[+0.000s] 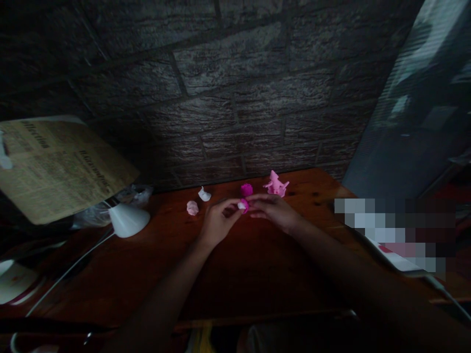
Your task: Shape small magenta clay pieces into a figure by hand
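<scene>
Left hand and right hand: each grip nearly closed, pinching one white-and-magenta lump, near side and left of pink spiky figure; two-sided hold presumably steadies it.

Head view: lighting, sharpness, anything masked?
Head view: dim overall, wooden table darkest toward its near edge; head view: left hand and right hand look soft, the magenta-and-white piece lacks fine detail; head view: coarse pixel blocks cover part of the white-edged object at right.
</scene>
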Available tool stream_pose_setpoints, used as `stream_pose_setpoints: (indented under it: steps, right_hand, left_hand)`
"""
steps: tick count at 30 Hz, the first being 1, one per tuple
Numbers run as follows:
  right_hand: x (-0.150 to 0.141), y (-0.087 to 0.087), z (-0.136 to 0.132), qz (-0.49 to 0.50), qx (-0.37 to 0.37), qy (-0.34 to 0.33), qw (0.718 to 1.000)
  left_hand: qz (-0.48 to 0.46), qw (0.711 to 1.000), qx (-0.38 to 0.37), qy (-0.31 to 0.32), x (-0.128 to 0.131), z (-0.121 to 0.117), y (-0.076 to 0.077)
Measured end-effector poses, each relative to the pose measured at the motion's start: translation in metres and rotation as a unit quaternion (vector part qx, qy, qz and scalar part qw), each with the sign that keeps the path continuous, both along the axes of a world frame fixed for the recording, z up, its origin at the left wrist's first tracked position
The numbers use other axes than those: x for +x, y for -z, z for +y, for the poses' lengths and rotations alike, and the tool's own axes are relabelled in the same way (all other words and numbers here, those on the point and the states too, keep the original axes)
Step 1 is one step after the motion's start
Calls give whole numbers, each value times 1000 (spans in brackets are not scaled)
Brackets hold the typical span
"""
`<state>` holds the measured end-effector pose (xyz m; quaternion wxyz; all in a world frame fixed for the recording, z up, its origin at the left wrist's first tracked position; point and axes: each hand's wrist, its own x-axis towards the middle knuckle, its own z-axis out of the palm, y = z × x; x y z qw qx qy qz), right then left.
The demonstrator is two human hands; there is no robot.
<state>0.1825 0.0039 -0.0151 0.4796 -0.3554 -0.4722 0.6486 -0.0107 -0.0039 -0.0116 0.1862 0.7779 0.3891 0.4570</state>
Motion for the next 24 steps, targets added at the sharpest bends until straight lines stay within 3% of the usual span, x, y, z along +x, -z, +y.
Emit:
stream_pose_setpoints:
  steps: [17, 24]
  right_hand:
    - [-4, -4, -4, 101, -138, -46, 984]
    - [-1, -3, -2, 119, -140, -49, 982]
  left_hand:
    - [-40, 999, -7, -1, 4, -3, 1]
    - [-58, 998, -10, 19, 6, -4, 3]
